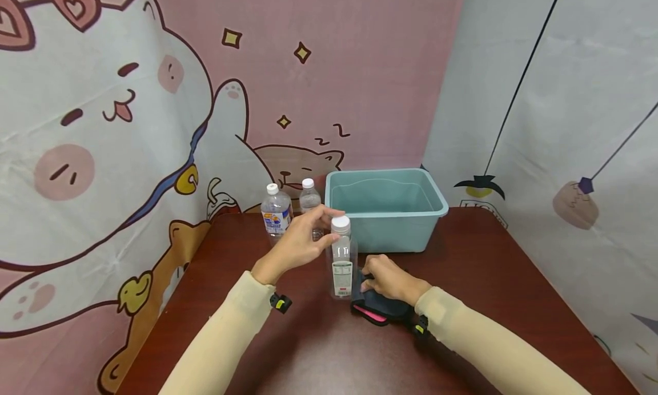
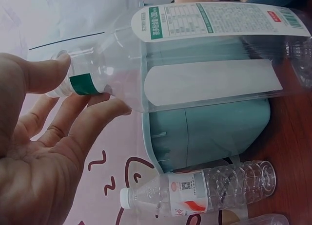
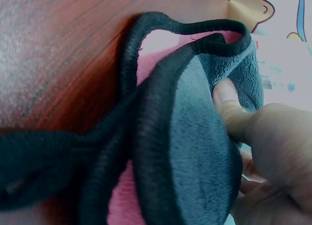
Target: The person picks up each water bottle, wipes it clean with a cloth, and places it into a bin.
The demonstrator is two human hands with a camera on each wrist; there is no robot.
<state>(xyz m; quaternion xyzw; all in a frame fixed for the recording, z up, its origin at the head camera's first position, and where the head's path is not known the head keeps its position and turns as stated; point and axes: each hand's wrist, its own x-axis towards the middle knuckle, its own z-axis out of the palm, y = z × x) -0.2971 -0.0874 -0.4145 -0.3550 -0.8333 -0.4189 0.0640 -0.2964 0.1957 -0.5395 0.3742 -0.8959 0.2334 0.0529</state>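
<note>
Gripped by the left hand (image 1: 300,238), upright bottle (image 1: 342,276); by the right hand (image 1: 386,278), dark cloth (image 1: 384,307) at its four o'clock; handling is judged unfinished, neither released.

pink cartoon-cat backdrop (image 1: 360,69) | pale creased sidewall (image 1: 560,109) | glossy red-brown table (image 1: 493,275)

On the table (image 1: 488,258), a plastic bottle (image 1: 342,275) stood left of a cloth (image 1: 385,308), behind them a tub (image 1: 393,235) right of two other bottles (image 1: 276,217).

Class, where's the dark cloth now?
In the head view, the dark cloth is pinched by the right hand, right of the nearest bottle, in front of the bin.
</note>
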